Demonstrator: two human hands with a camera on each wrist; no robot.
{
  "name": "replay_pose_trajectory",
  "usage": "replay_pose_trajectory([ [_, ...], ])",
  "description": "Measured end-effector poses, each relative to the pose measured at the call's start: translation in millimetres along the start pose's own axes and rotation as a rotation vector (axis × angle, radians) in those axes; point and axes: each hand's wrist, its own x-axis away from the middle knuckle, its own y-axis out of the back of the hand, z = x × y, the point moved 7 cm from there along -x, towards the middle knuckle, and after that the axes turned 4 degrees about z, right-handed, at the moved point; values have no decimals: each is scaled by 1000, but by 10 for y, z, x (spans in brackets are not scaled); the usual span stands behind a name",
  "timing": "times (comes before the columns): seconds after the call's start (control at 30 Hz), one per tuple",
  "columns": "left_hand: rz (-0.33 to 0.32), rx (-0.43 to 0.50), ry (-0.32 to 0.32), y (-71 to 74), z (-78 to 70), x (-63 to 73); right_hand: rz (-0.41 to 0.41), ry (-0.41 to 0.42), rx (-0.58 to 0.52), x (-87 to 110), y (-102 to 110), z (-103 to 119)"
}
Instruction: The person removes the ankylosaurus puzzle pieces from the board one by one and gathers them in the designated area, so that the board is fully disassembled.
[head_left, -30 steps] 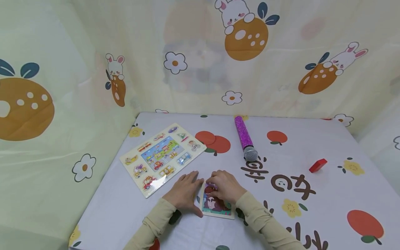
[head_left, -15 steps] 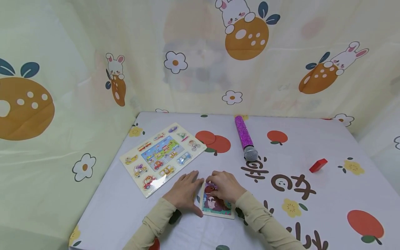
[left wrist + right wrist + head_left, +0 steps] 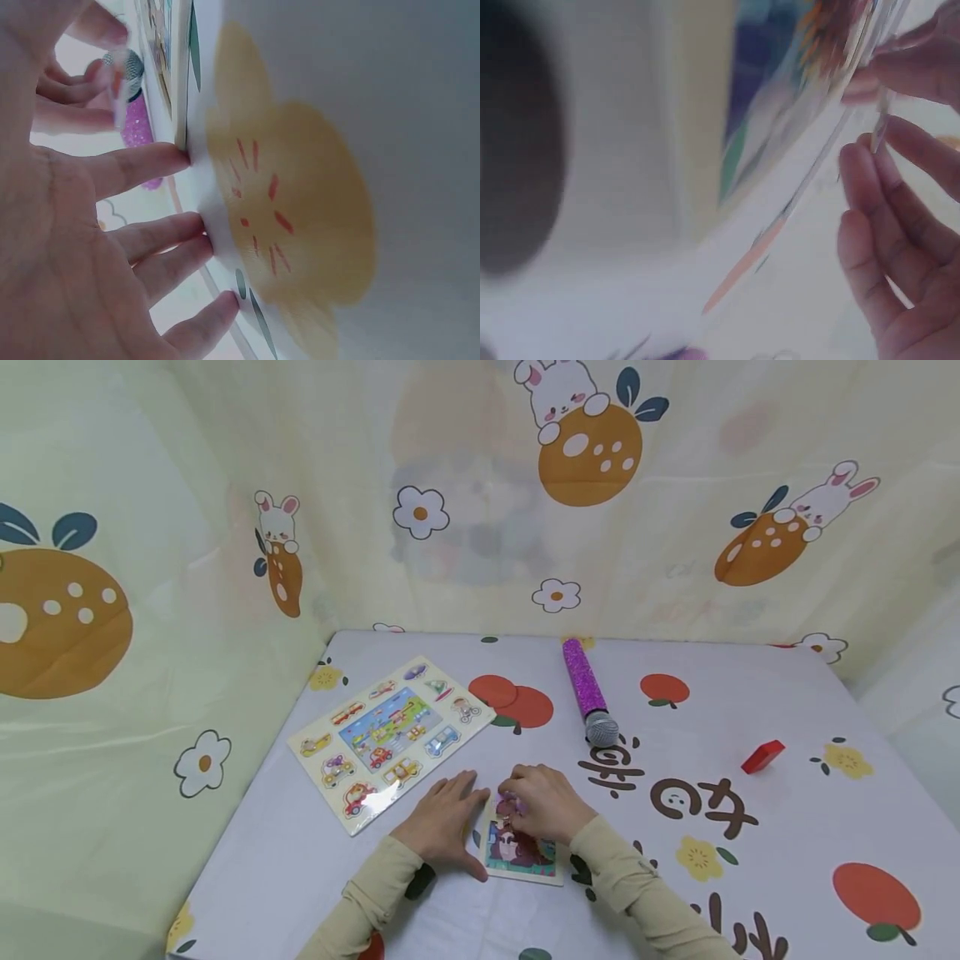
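Note:
A small jigsaw puzzle (image 3: 522, 879) with a pale frame and a dinosaur picture lies flat between the hands. My right hand (image 3: 547, 806) pinches a puzzle piece (image 3: 510, 805) over its upper part. In the left wrist view this puzzle piece (image 3: 118, 94) shows thin and edge-on, raised above the frame. The right wrist view has the puzzle piece (image 3: 881, 126) between thumb and fingers too. My left hand (image 3: 444, 823) is spread along the puzzle's left side. In the left wrist view, its fingertips rest on the cloth, the index finger right at the frame's edge.
A larger vehicle puzzle board (image 3: 337, 802) lies to the upper left, near the left hand. A glittery purple microphone (image 3: 587, 685) lies behind the hands, and a red block (image 3: 763, 757) sits to the right. Patterned curtains (image 3: 480, 568) border the back and sides.
My right hand has risen slightly, lifting the pinched puzzle piece so that it tilts up from the puzzle. My left hand stays in place.

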Motion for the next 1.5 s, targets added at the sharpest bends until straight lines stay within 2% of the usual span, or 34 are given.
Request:
replay_pose_trajectory([
  [0.1,-8,6,-1,0,1,-7,-51,-11,-13,93,125,-144],
  [0.23,-6,11,-1,-7,1,-17,-90,-48,-12,257,247,-452],
  [0.37,9,14,3,-25,1,-24,-101,-103,-18,416,300,-754],
  [0.5,10,8,8,-34,5,-38,-84,-139,-48,501,298,-917],
  [0.73,28,-7,19,-54,16,-43,-17,-176,-71,476,190,-952],
  [0.97,12,-8,3,-38,7,-38,-12,-183,-62,455,155,-927],
  [1.2,23,-9,12,-40,5,-38,0,-201,-60,453,129,-945],
  [1.5,22,-14,13,-47,9,-45,28,-253,-127,459,130,-961],
])
